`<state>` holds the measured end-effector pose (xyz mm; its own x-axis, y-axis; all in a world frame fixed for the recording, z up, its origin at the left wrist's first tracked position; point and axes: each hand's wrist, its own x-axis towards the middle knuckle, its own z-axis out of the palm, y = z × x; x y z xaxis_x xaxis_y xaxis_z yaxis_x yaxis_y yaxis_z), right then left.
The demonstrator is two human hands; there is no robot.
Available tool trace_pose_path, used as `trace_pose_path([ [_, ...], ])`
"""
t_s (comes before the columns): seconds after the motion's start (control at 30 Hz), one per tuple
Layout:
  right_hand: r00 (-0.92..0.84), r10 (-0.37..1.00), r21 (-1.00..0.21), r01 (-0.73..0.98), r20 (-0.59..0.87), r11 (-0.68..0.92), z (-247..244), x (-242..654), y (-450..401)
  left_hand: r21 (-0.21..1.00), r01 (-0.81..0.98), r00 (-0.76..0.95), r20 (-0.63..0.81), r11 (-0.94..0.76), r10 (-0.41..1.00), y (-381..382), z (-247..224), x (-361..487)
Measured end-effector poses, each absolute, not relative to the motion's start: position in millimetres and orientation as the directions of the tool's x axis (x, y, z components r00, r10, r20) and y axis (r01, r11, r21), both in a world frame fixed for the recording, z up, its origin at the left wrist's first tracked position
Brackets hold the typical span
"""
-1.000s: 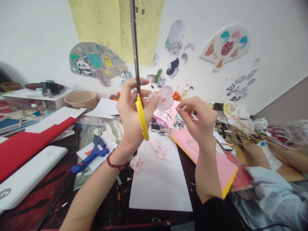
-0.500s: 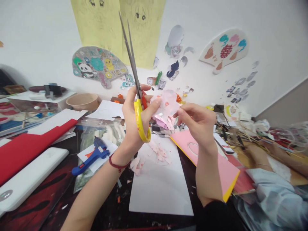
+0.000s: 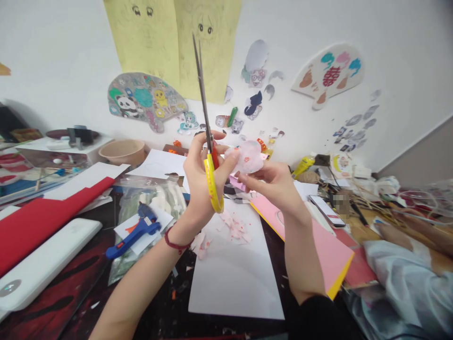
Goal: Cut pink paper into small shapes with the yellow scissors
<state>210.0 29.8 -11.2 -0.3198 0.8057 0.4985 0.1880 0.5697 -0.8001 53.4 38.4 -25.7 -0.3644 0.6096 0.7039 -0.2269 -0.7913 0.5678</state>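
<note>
My left hand (image 3: 203,172) is closed around scissors (image 3: 204,101) with yellow and red handles. Their long blades point up, only slightly apart and cutting nothing. Between its thumb and fingers the same hand pinches a thin pale pink piece (image 3: 249,157) with a rounded, wavy edge and small orange-red flowers. My right hand (image 3: 274,186) has its thumb and fingers closed at the lower edge of that piece; the exact contact is partly hidden. Below the hands, crumpled pink scraps (image 3: 236,230) lie on a white sheet (image 3: 237,278).
A blue glue gun (image 3: 139,230) lies on a plastic bag at left, near a white box-like object (image 3: 53,264) and red board (image 3: 53,212). A pink folder (image 3: 318,255) and phone (image 3: 327,211) lie right. Another person's sleeve (image 3: 406,278) is at far right.
The scissors have swung more upright and their blades have drawn closer. My right hand has moved slightly down and left, under the pink piece, which now shows a rounder outline.
</note>
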Motion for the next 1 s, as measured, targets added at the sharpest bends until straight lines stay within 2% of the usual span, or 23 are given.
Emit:
trace_pose_path([
  [0.1,-0.383,0.805,-0.806,0.211,0.452,0.553,-7.6,215.7,29.4,0.566,-0.223,-0.375,0.702,-0.793,0.606,37.7,-25.5,53.6],
  [0.2,-0.366,0.814,-0.811,0.211,0.452,0.545,-8.6,213.8,29.9,0.57,-0.203,-0.374,0.707,-0.797,0.6,36.3,-25.9,55.4],
  [0.37,-0.302,0.818,-0.842,0.078,0.49,0.533,-14.4,204.7,31.4,0.505,-0.115,-0.389,0.769,-0.855,0.507,35.8,-28.1,58.7],
  [0.57,-0.452,0.794,-0.866,0.085,0.408,0.493,-11.8,212.2,30.4,0.433,-0.084,-0.428,0.797,-0.897,0.425,34.3,-26.5,58.6],
  [0.73,-0.334,0.823,-0.868,0.026,0.459,0.495,-10.4,207.9,27.5,0.43,-0.026,-0.421,0.814,-0.903,0.4,29.6,-25.0,58.9],
  [0.9,-0.384,0.817,-0.876,0.041,0.431,0.481,-12.1,207.8,29.3,0.407,0.016,-0.425,0.829,-0.913,0.362,31.1,-26.2,58.6],
  [1.0,-0.352,0.821,-0.866,0.053,0.45,0.498,-14.3,208.3,31.5,0.404,0.064,-0.428,0.837,-0.913,0.34,31.4,-26.3,58.4],
])
